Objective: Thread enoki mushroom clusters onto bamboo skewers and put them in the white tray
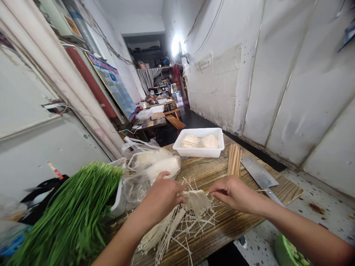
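Note:
My left hand [169, 190] pinches the left end of a pale, thin sheet [197, 202] that looks like tofu skin, folded over enoki mushrooms. At its right end, my right hand [231, 192] is closed on a thin bamboo skewer [260, 190], whose shaft sticks out behind the hand. The skewer's tip is hidden. Loose enoki mushrooms [163, 231] lie spread on the wooden table [222, 229] beneath and in front of both hands.
Ahead stands a white plastic tub [198, 152] holding pale bundles. Bamboo skewers [234, 160] and a cleaver [259, 173] lie to the right. Plastic bags [155, 162] and green chives [74, 207] are on the left. A green bucket [288, 251] is on the floor; a person [151, 96] sits far back.

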The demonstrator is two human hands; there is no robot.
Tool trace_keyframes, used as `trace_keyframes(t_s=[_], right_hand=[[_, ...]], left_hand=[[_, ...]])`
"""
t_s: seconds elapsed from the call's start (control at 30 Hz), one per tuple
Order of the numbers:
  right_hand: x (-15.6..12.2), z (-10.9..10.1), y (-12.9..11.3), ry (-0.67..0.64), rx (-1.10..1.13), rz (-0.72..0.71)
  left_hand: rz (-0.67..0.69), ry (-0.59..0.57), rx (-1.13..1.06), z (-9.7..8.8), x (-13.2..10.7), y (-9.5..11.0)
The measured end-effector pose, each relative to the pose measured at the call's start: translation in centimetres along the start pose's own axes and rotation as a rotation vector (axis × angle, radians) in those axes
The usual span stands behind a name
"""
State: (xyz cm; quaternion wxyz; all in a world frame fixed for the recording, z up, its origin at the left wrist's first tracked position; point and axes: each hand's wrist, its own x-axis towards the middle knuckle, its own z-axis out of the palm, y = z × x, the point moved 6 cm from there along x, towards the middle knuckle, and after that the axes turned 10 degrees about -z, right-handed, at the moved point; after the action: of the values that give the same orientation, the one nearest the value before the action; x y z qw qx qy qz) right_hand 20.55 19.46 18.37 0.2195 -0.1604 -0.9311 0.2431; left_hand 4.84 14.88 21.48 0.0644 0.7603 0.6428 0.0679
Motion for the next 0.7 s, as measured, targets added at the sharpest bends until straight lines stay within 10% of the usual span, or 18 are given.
trace_keyframes(t_s=[0.7], right_hand=[[0.0,-0.7,-0.9,-0.022,-0.042,-0.062]], left_hand=[[-0.024,-0.077,-0.048,1.9,0.5,0.0]])
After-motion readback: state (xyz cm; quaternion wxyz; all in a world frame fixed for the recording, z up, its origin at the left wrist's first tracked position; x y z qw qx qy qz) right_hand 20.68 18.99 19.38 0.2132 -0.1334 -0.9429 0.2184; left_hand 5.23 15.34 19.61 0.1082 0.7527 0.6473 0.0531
